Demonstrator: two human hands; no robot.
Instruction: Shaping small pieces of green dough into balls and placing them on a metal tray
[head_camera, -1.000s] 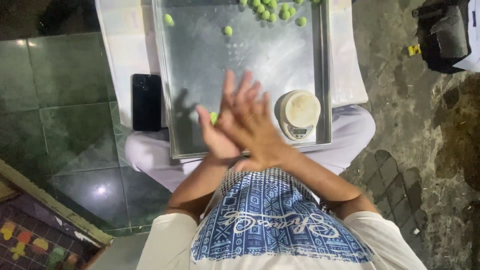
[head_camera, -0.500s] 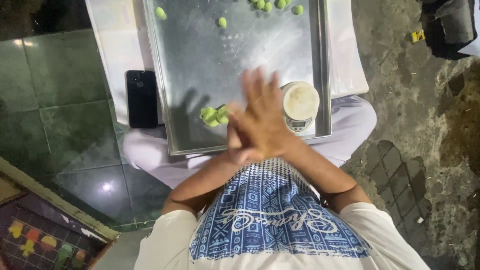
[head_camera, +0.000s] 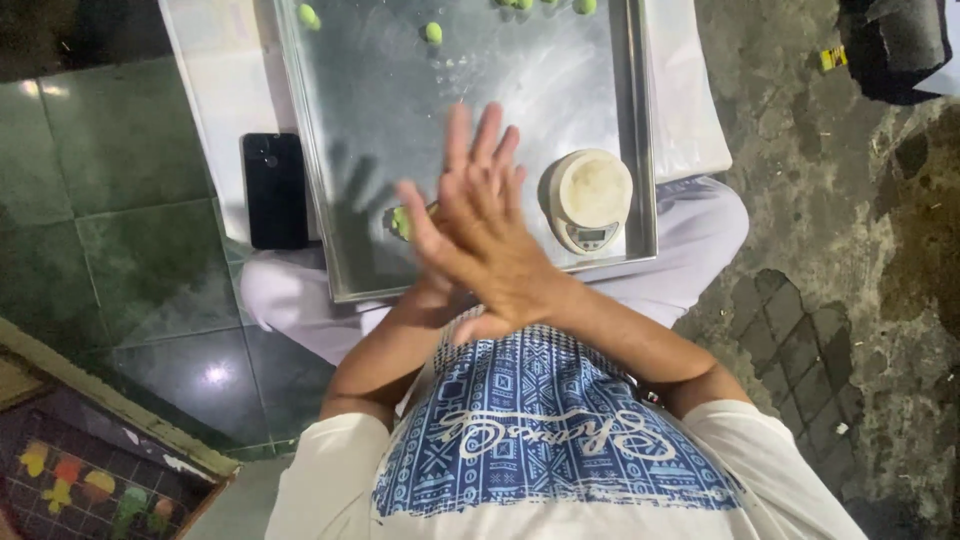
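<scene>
Right hand (head_camera: 490, 240) lying flat, fingers spread, pressing over the left hand (head_camera: 430, 290), mostly hidden; a bit of green dough (head_camera: 401, 222) showing between palms. Round white kitchen scale (head_camera: 589, 199) sitting just right on the metal baking tray (head_camera: 400, 120). Small green dough balls (head_camera: 433, 32) sitting farther up. Black phone (head_camera: 275, 190) lying left.

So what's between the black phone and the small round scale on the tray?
In the head view, between the black phone and the round scale lie bare metal tray, a green dough piece, and the pressed-together hands.
</scene>
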